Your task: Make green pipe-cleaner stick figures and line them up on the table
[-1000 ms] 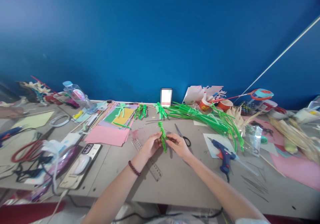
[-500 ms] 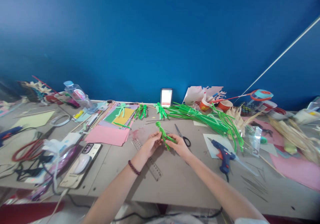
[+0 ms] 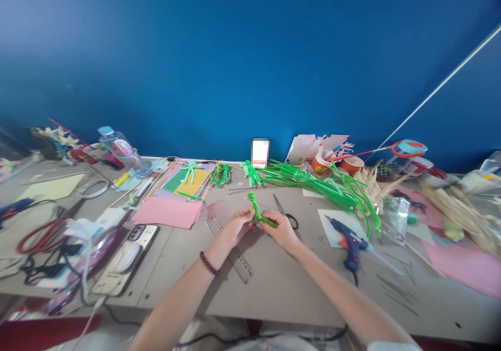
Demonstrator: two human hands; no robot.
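Note:
Between my hands, above the grey table, is a green pipe cleaner figure (image 3: 255,206) with a looped top. My left hand (image 3: 239,225) pinches it from the left, fingers closed around its middle. On the other side my right hand (image 3: 282,228) grips a limb of it that points right. Both sets of fingers hide its lower part. A clear ruler (image 3: 240,265) lies under my left wrist. Black-handled scissors (image 3: 291,220) rest just beyond my right hand. Further back lie finished-looking green pipe cleaner figures (image 3: 251,173) and a bundle of green pipe cleaners (image 3: 321,184).
A blue glue gun (image 3: 354,244) lies at right on white paper (image 3: 326,226). Pink paper sheets (image 3: 168,213), a phone (image 3: 113,278) and a plastic bottle (image 3: 124,150) are on the left. A small screen (image 3: 260,153) stands against the blue wall.
The figure has turned a little more upright, its top shifting slightly right. A lower limb that showed between the hands is now hidden. Both hands keep their grip.

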